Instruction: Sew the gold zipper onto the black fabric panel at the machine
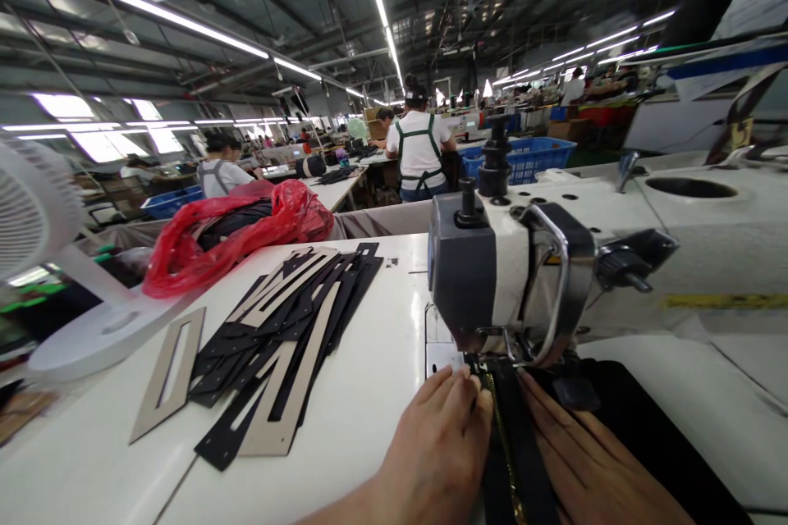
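Station: a white worktable (363, 418) with a sewing machine (461, 271) standing at its right side. A black strip (528, 426) with a line of gold zipper teeth (502, 420) lies lengthwise between the two hands, its far end under the head of the machine. The exact contact at the needle is hidden.

Left hand (434, 443): on the left side of the strip, fingers bent and drawn together, tips near the metal plate (438, 357) under the machine head. Whether these fingers pinch the strip or only press on it cannot be determined.

Right hand (591, 455): on the right side of the strip, fingers extended and laid flat, not curled around anything, tips pointing toward the machine. A larger piece of black material (658, 435) spreads out beside this hand.

Left of the hands and well apart from them, an overlapping pile of black and beige slotted pieces (308, 369) rests on the table. One beige slotted piece (153, 417) lies at the pile's left edge. Behind the pile sits a red plastic bag (301, 209) with dark contents; a white fan (37, 213) stands at far left. Beyond the table, a co-worker (422, 148) in a white shirt faces away, near a blue crate (542, 156)
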The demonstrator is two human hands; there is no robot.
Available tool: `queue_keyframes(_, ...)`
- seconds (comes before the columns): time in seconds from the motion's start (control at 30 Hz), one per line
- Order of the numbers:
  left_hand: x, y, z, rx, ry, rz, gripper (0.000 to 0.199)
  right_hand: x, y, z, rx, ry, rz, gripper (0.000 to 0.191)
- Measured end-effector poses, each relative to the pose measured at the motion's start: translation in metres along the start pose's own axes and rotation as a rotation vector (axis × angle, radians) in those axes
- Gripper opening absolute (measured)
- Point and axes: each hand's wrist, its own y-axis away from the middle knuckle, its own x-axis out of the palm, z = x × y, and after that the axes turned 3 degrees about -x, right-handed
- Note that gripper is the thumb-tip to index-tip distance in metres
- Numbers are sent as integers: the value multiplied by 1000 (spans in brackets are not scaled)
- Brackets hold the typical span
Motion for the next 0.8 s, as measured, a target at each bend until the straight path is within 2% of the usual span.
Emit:
queue_keyframes(0.1, 0, 0, 1, 1, 8, -5, 23, 6, 2, -1, 14, -11, -15, 65)
queue_keyframes(0.23, 1, 1, 3, 14, 13, -2, 23, 11, 0, -2, -39, 38, -24, 66)
queue_keyframes(0.37, 1, 2, 2, 8, 12, 8, 23, 4, -4, 0, 3, 26, 12, 67)
queue_keyframes(0.67, 1, -3, -2, -38, 58, 12, 26, -7, -4, 0, 10, -9, -21, 68)
queue_keyframes(0.8, 0, -3, -2, -80, 72, 71, 22, -8, -6, 1, 15, 13, 0, 68)
